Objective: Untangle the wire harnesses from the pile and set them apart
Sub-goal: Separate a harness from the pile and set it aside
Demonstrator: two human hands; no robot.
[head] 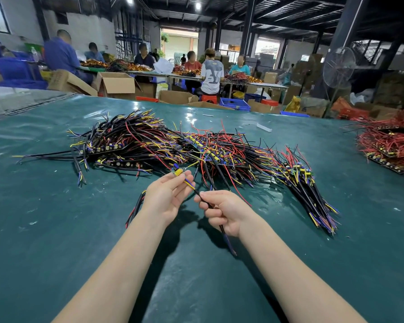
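From the head view: the left hand [166, 197] pinches the yellow-component end of one wire harness [189, 184] at its fingertips. The right hand [222, 212] curls tight round the harness's black cable. It runs fingers to fingers above the green table [56, 241]. Just beyond the fingertips sprawls the pile [163, 143], and a separate bundle [313, 194] lies out past the right knuckles.

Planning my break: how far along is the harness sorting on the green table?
Done: a roughly aligned bundle lies at the right end of the tangled pile, seemingly sorted. In hand: one harness, left hand pinching its board end, right hand gripping its black cable. Left: most of it; the pile is large.
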